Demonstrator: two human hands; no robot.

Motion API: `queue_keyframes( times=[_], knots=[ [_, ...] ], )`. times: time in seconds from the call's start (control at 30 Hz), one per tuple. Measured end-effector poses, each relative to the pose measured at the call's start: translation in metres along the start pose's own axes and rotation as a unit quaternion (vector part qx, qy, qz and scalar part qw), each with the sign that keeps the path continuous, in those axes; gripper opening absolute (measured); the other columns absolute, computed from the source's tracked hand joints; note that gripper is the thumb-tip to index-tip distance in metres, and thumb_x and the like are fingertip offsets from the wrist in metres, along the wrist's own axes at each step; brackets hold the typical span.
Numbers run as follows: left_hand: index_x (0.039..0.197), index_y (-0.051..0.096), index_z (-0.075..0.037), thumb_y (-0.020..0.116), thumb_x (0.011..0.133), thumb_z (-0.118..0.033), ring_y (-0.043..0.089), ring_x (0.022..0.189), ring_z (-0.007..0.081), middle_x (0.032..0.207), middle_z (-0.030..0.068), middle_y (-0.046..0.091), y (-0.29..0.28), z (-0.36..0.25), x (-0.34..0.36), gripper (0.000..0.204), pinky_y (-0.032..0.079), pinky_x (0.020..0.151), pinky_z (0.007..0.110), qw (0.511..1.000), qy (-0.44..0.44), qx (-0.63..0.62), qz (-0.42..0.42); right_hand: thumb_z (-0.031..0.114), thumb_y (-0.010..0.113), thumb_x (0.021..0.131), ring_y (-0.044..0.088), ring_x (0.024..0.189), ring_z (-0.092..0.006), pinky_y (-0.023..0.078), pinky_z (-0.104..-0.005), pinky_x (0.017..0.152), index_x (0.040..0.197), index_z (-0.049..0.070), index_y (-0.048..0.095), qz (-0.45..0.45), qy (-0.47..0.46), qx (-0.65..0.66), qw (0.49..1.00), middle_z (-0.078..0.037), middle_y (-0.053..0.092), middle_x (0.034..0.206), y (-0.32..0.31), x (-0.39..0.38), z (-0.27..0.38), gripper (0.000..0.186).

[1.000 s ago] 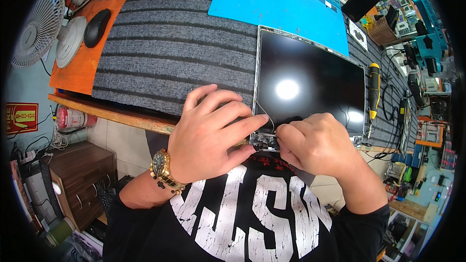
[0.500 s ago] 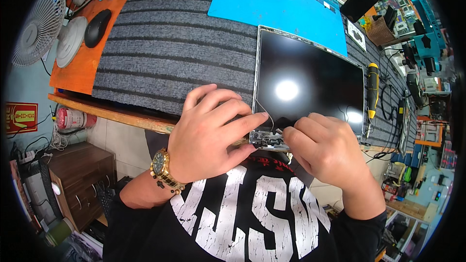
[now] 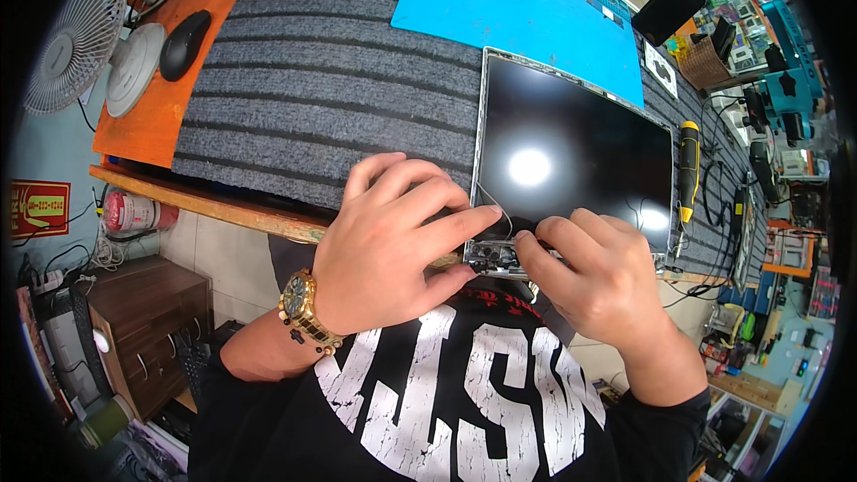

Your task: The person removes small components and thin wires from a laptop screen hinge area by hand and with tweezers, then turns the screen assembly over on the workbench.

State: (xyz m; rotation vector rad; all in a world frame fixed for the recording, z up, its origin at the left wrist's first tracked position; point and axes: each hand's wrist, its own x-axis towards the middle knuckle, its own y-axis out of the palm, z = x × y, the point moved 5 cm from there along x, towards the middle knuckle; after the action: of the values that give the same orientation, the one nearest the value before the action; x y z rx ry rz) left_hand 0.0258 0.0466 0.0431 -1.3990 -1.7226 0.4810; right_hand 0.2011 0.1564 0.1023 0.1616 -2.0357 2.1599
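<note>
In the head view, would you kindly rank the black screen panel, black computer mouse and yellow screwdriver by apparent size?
1. Black screen panel
2. Yellow screwdriver
3. Black computer mouse
The last two look close; fisheye bending makes their order unsure.

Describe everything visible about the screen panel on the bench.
The screen panel is a flat, dark, glossy rectangle in a thin silvery frame, lying face up on the grey ribbed mat, one corner over the blue mat. Lamp glare shows on the glass. Its near edge, at the bench edge, bears exposed metal fittings and thin wires. The left hand and right hand both press at that edge. A yellow screwdriver lies beside it.
</note>
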Motion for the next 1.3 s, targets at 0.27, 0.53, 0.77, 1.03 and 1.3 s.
queue_keyframes(
  times=[0.27, 0.53, 0.77, 1.03, 1.3],
  knots=[
    [0.132, 0.083, -0.018, 0.095, 0.078, -0.027, 0.064, 0.129, 0.0283, 0.121, -0.0001, 0.071, -0.001, 0.000, 0.000, 0.056, 0.042, 0.120, 0.057, 1.000, 0.003, -0.003, -0.009, 0.017, 0.078, 0.080, 0.064, 0.076, -0.0189, 0.051, -0.0356, 0.060, 0.107, 0.004, 0.079, -0.012, -0.005, -0.012, 1.000, -0.004, 0.068, 0.096, 0.005, -0.001, 0.001, 0.029],
    [0.132, 0.083, -0.017, 0.096, 0.078, -0.025, 0.064, 0.129, 0.0282, 0.119, 0.0000, 0.072, -0.002, -0.002, -0.001, 0.056, 0.042, 0.120, 0.057, 1.000, 0.006, -0.006, -0.017, 0.017, 0.076, 0.082, 0.063, 0.077, -0.0176, 0.050, -0.0334, 0.060, 0.106, 0.004, 0.079, -0.019, -0.028, -0.038, 0.999, -0.003, 0.066, 0.096, 0.006, -0.002, 0.002, 0.028],
    [0.132, 0.083, -0.017, 0.096, 0.079, -0.027, 0.065, 0.129, 0.0268, 0.119, -0.0005, 0.073, -0.001, -0.001, -0.001, 0.055, 0.042, 0.119, 0.056, 1.000, 0.008, -0.005, -0.023, 0.016, 0.077, 0.082, 0.061, 0.077, -0.0169, 0.049, -0.0330, 0.058, 0.107, 0.002, 0.079, -0.023, -0.044, -0.057, 0.997, -0.003, 0.065, 0.096, 0.006, 0.000, 0.007, 0.028],
    [0.132, 0.082, -0.017, 0.095, 0.079, -0.026, 0.065, 0.128, 0.0261, 0.119, -0.0007, 0.073, -0.001, 0.000, -0.001, 0.055, 0.043, 0.120, 0.056, 1.000, 0.011, -0.008, -0.023, 0.016, 0.075, 0.082, 0.060, 0.073, -0.0177, 0.052, -0.0328, 0.057, 0.099, 0.003, 0.075, 0.012, -0.009, -0.056, 0.998, -0.003, 0.056, 0.087, 0.004, 0.006, 0.016, 0.021],
    [0.132, 0.082, -0.017, 0.095, 0.080, -0.024, 0.065, 0.128, 0.0261, 0.119, -0.0004, 0.072, 0.000, 0.000, -0.001, 0.054, 0.043, 0.119, 0.056, 0.999, 0.012, -0.014, -0.028, 0.017, 0.074, 0.084, 0.069, 0.071, -0.0224, 0.057, -0.0388, 0.059, 0.094, 0.006, 0.071, 0.060, 0.004, -0.015, 0.998, -0.005, 0.060, 0.084, 0.007, 0.011, 0.008, 0.015]
  ],
)
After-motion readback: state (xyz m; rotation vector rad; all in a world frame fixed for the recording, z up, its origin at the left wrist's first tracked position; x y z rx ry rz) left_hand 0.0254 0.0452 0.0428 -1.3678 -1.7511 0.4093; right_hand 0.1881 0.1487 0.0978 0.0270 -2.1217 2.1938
